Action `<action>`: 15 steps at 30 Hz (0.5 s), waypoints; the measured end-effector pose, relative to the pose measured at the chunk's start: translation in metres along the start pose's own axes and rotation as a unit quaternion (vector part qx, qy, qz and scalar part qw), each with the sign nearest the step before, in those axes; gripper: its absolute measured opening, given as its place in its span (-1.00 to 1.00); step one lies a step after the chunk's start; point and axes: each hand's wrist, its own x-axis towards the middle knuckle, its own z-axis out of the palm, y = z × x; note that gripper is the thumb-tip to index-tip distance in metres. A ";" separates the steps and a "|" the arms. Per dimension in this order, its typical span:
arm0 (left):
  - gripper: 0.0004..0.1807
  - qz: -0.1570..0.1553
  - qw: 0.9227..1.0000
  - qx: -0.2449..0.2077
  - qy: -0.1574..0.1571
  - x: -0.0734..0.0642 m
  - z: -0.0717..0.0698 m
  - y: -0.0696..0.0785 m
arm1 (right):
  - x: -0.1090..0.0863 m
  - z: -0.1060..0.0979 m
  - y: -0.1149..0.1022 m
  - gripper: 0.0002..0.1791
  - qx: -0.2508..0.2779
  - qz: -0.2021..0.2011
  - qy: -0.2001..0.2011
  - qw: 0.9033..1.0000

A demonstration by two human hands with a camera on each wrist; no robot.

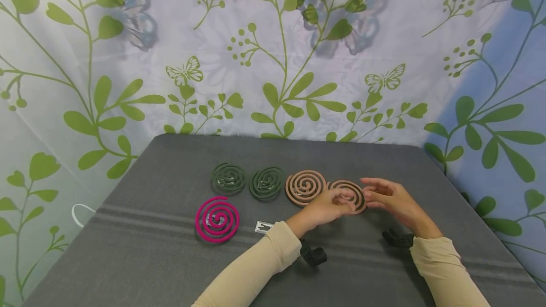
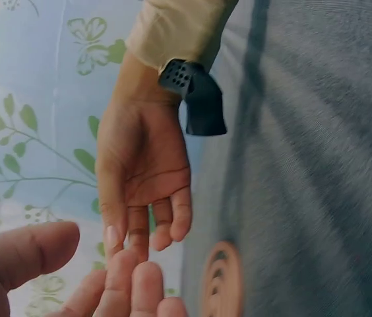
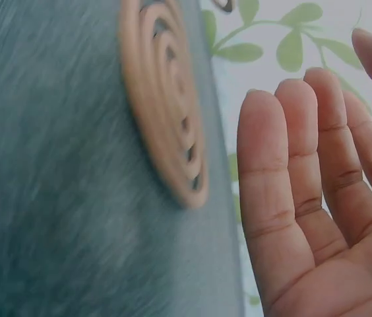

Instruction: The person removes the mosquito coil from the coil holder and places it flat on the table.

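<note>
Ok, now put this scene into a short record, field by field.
Surface: grey table
Back row, left to right: left green coil, right green coil, left tan coil, right tan coil
Nearer the person: magenta coil; small silvery piece beside the left sleeve
Left hand: partly covers the right tan coil in the head view
Right hand: to the right of that coil
Held: nothing visible in either hand
Backdrop: leaf-and-butterfly curtain
</note>
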 end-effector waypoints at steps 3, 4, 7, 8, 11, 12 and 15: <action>-0.51 0.014 0.999 0.030 -0.017 -0.005 -0.009 0.008 | -0.001 0.003 -0.007 -0.36 0.001 -0.020 -0.004 1.000; -0.51 0.018 0.999 0.040 -0.022 -0.007 -0.011 0.010 | -0.002 0.004 -0.009 -0.40 0.004 -0.028 -0.006 1.000; -0.51 0.028 0.997 0.066 -0.038 -0.012 -0.020 0.018 | -0.003 0.008 -0.015 -0.52 0.014 -0.056 -0.011 0.998; -0.51 0.030 0.996 0.072 -0.042 -0.015 -0.023 0.021 | -0.003 0.009 -0.018 -0.56 0.016 -0.065 -0.011 0.998; -0.50 0.046 0.995 0.073 -0.058 -0.023 -0.033 0.030 | -0.005 0.015 -0.026 -0.60 0.012 -0.085 -0.011 0.996; -0.50 0.051 0.994 0.072 -0.062 -0.026 -0.036 0.033 | -0.006 0.017 -0.030 -0.59 0.010 -0.091 -0.011 0.996; -0.49 0.071 0.992 0.080 -0.069 -0.036 -0.047 0.042 | -0.008 0.023 -0.040 -0.57 0.003 -0.108 -0.010 0.994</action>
